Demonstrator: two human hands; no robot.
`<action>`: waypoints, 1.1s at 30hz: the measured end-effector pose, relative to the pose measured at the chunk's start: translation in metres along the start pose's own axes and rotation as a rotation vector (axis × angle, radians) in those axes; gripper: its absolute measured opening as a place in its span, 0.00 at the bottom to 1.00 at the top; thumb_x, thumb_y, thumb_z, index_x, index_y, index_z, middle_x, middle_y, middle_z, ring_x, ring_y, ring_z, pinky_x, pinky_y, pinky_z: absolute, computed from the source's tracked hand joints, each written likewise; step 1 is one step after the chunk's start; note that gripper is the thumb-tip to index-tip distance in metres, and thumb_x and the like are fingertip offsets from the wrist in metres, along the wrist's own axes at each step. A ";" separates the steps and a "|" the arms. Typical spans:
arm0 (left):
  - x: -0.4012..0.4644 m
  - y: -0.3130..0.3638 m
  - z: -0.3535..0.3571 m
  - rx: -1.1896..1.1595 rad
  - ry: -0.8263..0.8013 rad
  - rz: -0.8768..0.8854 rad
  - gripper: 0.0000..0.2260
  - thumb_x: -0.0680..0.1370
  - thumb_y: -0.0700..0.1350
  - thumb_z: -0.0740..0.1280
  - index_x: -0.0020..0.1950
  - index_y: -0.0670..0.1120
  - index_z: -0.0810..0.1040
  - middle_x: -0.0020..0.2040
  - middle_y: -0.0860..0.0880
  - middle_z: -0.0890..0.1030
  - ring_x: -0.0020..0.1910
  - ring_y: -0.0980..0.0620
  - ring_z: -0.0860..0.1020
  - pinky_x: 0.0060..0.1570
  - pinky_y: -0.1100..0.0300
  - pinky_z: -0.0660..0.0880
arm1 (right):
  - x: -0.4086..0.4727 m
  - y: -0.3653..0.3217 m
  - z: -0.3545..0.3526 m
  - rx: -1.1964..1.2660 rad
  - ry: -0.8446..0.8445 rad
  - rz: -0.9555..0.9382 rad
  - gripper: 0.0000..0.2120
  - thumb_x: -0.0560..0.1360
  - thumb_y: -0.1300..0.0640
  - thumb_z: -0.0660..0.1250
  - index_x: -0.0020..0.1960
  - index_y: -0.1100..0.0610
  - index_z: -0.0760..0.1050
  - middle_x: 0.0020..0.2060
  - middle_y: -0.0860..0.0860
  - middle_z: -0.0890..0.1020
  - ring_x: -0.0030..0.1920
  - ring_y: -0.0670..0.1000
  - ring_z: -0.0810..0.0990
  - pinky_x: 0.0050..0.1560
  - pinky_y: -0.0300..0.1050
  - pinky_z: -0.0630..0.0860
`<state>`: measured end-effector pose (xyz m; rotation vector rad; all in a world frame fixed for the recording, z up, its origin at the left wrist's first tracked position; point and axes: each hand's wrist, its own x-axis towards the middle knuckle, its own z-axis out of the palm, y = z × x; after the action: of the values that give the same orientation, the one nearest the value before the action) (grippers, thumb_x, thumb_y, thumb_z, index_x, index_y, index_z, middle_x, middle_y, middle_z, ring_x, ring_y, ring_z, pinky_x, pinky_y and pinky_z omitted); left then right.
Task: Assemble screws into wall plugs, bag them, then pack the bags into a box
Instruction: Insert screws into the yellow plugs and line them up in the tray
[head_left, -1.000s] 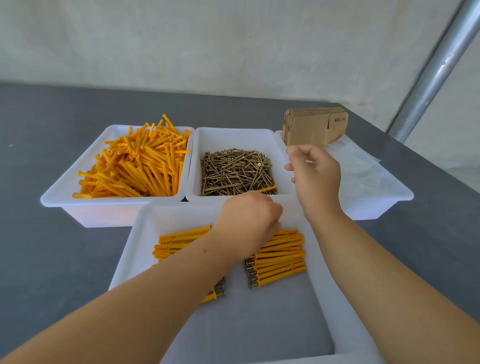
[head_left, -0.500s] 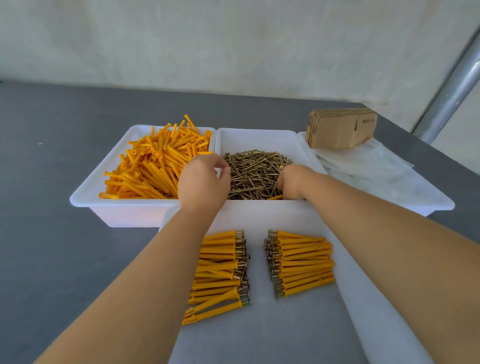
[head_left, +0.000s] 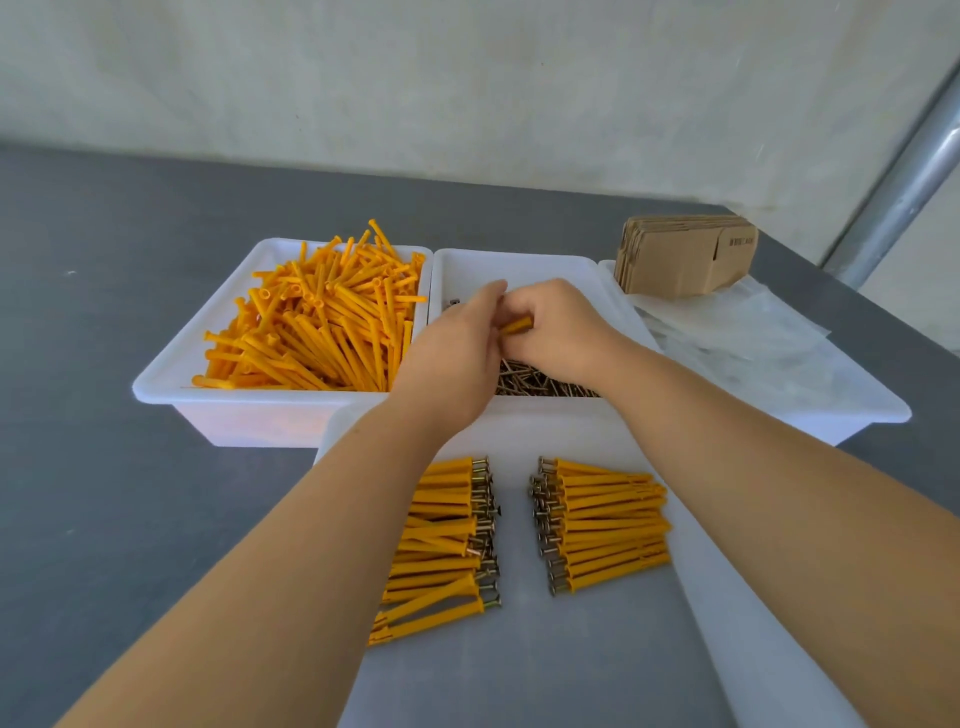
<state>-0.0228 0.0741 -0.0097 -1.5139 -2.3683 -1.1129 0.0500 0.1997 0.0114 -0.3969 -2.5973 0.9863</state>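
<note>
My left hand (head_left: 457, 358) and my right hand (head_left: 563, 332) meet over the white tray (head_left: 519, 260) of brass screws (head_left: 524, 382). Between them is one orange wall plug (head_left: 517, 326). My left hand pinches its left end. My right hand's fingers are curled at its right end, and the screw they hold is hidden. To the left stands a tray (head_left: 156, 384) heaped with loose orange plugs (head_left: 322, 322). In the near tray (head_left: 519, 431) lie two rows of plugs with screws in them, a left row (head_left: 447, 535) and a right row (head_left: 602, 525).
A third tray (head_left: 883, 410) at the right holds clear plastic bags (head_left: 737, 332) and a stack of flat cardboard boxes (head_left: 680, 254). All trays sit on a grey table (head_left: 104, 467). A metal pole (head_left: 904, 171) rises at the far right.
My left hand went to the loose-plug tray and came back with a plug. My right hand dipped into the screws, then rose to meet it.
</note>
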 end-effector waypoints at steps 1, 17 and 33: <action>0.000 0.000 -0.001 -0.018 0.019 -0.034 0.21 0.83 0.41 0.57 0.77 0.45 0.62 0.62 0.40 0.79 0.59 0.41 0.77 0.54 0.51 0.73 | 0.001 -0.002 0.000 0.140 -0.004 0.051 0.11 0.72 0.65 0.71 0.50 0.52 0.83 0.43 0.50 0.86 0.46 0.47 0.84 0.50 0.46 0.81; -0.007 -0.019 -0.011 0.091 0.160 -0.257 0.13 0.84 0.46 0.55 0.56 0.44 0.78 0.37 0.48 0.75 0.35 0.47 0.72 0.29 0.58 0.60 | 0.029 -0.003 0.033 -0.665 -0.266 0.232 0.04 0.72 0.56 0.72 0.46 0.53 0.84 0.45 0.50 0.84 0.48 0.53 0.81 0.52 0.51 0.81; -0.018 0.013 -0.012 -0.304 -0.094 -0.065 0.10 0.84 0.46 0.58 0.56 0.48 0.79 0.29 0.54 0.69 0.29 0.56 0.67 0.33 0.59 0.64 | -0.055 0.002 -0.024 0.748 0.571 0.393 0.17 0.76 0.63 0.69 0.60 0.48 0.72 0.40 0.52 0.87 0.39 0.49 0.87 0.31 0.37 0.78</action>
<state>-0.0062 0.0567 -0.0027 -1.6210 -2.4109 -1.5070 0.1097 0.1946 0.0158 -0.8387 -1.5339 1.5899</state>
